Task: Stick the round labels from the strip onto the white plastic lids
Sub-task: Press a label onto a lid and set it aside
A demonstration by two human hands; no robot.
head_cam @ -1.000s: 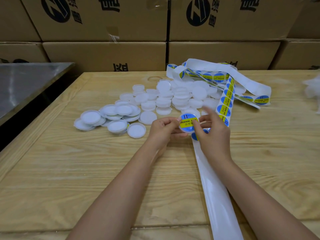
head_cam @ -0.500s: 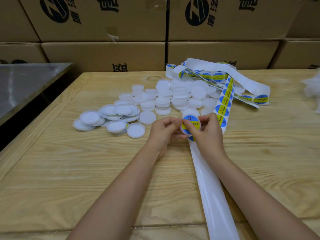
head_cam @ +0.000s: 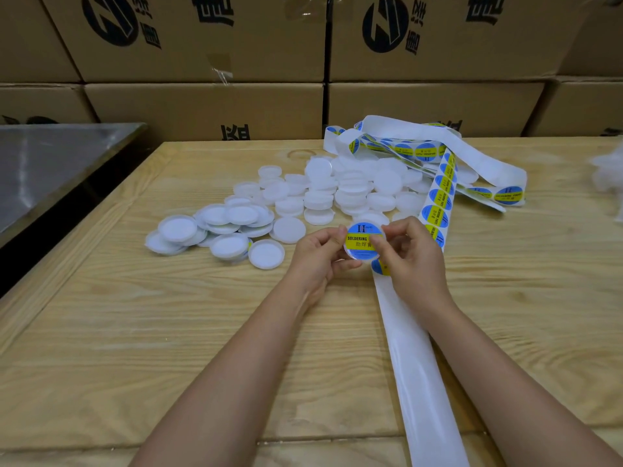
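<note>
My left hand (head_cam: 318, 256) and my right hand (head_cam: 413, 261) hold one white plastic lid (head_cam: 359, 242) between them above the wooden table (head_cam: 168, 332). A round blue and yellow label covers its top face, and my right thumb lies across the label's right part. The label strip (head_cam: 438, 197) runs from a tangle at the back down under my right hand. Its bare white backing (head_cam: 414, 365) trails to the table's front edge. A pile of white lids (head_cam: 337, 190) lies behind my hands, with several upturned lids (head_cam: 229, 227) to the left.
Stacked cardboard boxes (head_cam: 209, 109) wall off the back of the table. A steel surface (head_cam: 50, 163) stands beyond the table's left edge. Something white and crumpled (head_cam: 610, 176) lies at the far right edge.
The labelled lid has turned to face me more squarely in both hands. My right thumb has slid onto the label's right part.
</note>
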